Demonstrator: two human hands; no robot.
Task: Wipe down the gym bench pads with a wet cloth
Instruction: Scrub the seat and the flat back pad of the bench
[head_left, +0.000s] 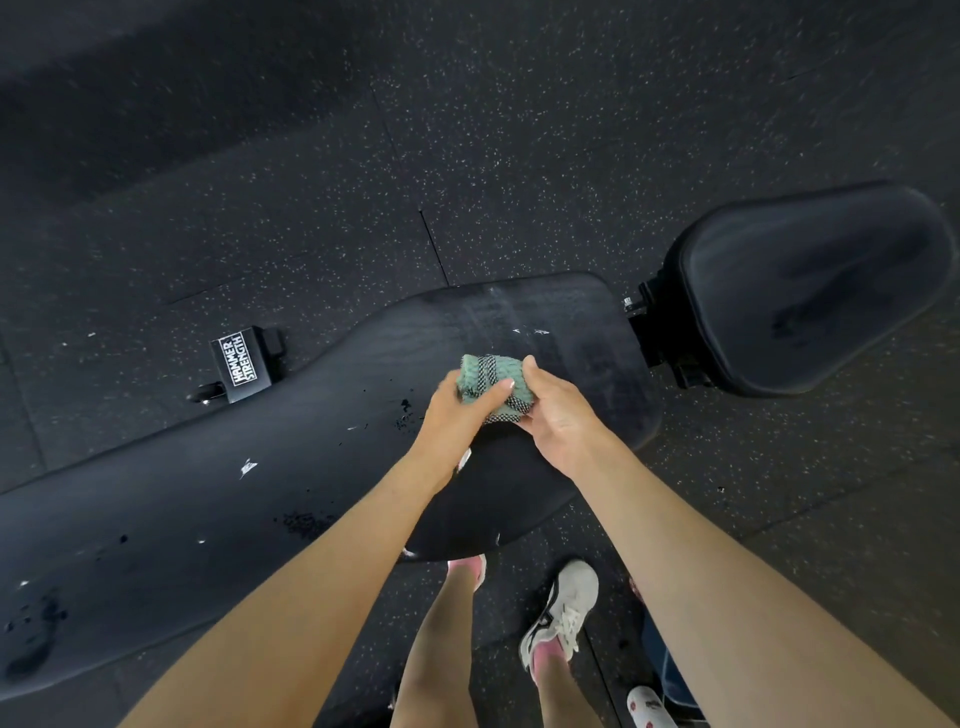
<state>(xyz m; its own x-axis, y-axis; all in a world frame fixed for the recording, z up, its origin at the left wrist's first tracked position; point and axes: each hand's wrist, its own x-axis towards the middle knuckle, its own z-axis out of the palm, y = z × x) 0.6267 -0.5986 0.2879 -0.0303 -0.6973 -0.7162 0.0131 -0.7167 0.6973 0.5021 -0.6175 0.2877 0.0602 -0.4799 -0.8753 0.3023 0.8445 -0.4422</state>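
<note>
With left hand (457, 415) and right hand (558, 415) together, grips the bunched green cloth (493, 376) between them, fingers curled round it, over the back pad (311, 441), near its right end.

Back pad (208, 493) open leftward; seat pad (810, 291) blocks right.

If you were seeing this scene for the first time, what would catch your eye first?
The teal cloth, bunched between the left hand and right hand at the centre, stands out against the black surroundings. Under it runs the long bench pad, flecked with pale nicks, with the seat pad at upper right.
</note>
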